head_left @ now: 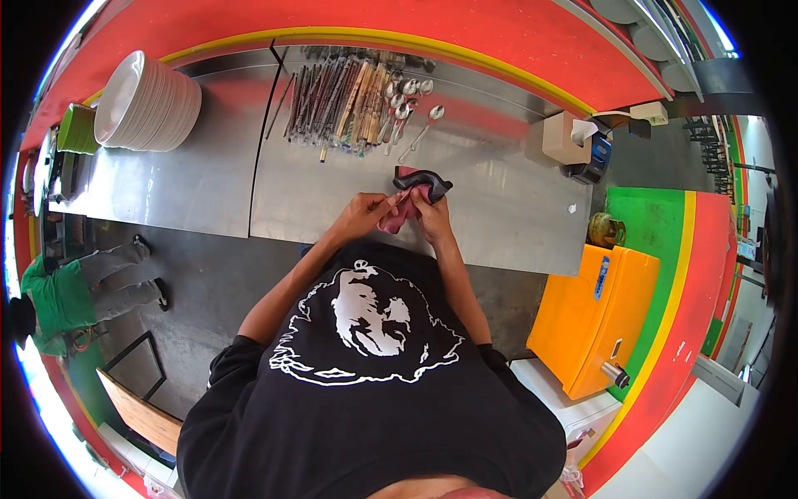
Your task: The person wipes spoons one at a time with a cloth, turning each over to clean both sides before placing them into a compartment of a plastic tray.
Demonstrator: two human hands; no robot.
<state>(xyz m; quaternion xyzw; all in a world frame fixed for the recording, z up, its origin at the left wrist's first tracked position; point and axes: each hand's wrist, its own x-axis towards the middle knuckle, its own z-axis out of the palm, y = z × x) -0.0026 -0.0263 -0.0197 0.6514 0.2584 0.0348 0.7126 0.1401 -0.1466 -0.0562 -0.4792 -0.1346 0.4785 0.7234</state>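
Both my hands meet over the front part of a steel counter (208,183). My left hand (363,213) and my right hand (433,218) are closed around a crumpled pink cloth (399,213) held between them. What looks like a thin utensil end shows at the fingertips, too small to be sure. Just beyond my hands a dark cloth with a red lining (424,179) lies on the counter. Farther back lie a row of wrapped chopsticks (332,100) and several metal spoons (407,112).
A stack of white plates (145,104) and green bowls (76,129) stand at the counter's left. A tissue box (565,137) sits at the right end, an orange cooler (594,320) below it. Another person in a green shirt (58,295) crouches at left, near a wooden chair (141,416).
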